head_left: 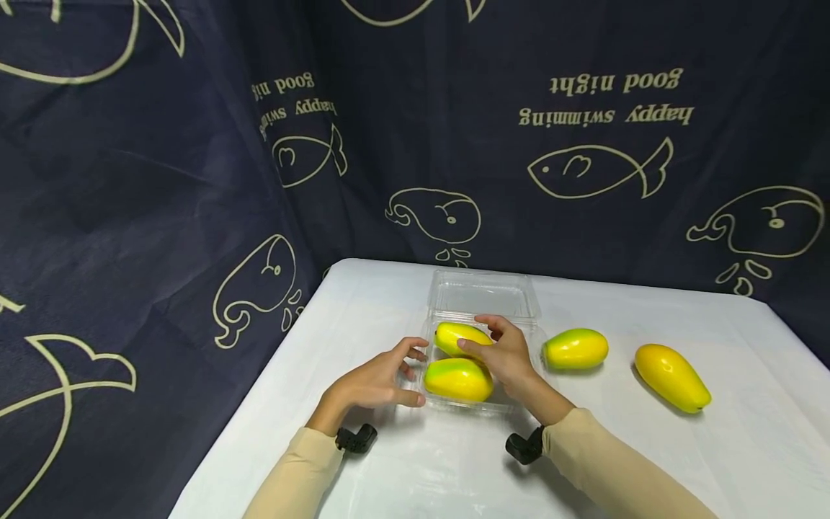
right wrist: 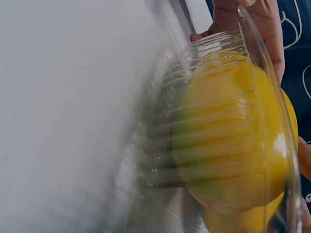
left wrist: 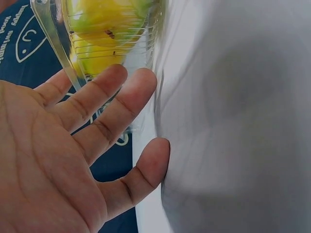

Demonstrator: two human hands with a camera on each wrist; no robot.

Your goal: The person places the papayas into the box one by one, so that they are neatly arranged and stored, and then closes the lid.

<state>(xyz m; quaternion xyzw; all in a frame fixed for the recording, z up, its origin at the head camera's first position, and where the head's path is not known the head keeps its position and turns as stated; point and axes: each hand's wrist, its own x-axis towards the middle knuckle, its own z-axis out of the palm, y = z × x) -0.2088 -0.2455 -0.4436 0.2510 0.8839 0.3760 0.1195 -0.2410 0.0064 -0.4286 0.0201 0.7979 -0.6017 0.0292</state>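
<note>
Two yellow-green mangoes lie side by side in a clear plastic clamshell box [head_left: 499, 408], whose lid [head_left: 483, 295] is folded back away from me. My right hand [head_left: 511, 358] holds the far mango [head_left: 452, 336] in the box, thumb on its near side and fingers beyond it. The near mango [head_left: 459, 382] sits in front, its yellow side showing through the ribbed wall in the right wrist view. At the box's left side, my left hand [head_left: 375, 380] is spread, holding nothing. Its fingertips [left wrist: 146, 80] are close to the box wall; contact cannot be told.
On the white-covered table [head_left: 402, 476], a third mango [head_left: 576, 349] lies just right of the box. Another mango [head_left: 671, 378] lies farther right, at a slant. A dark blue curtain [head_left: 493, 166] with fish drawings stands behind the table and on the left.
</note>
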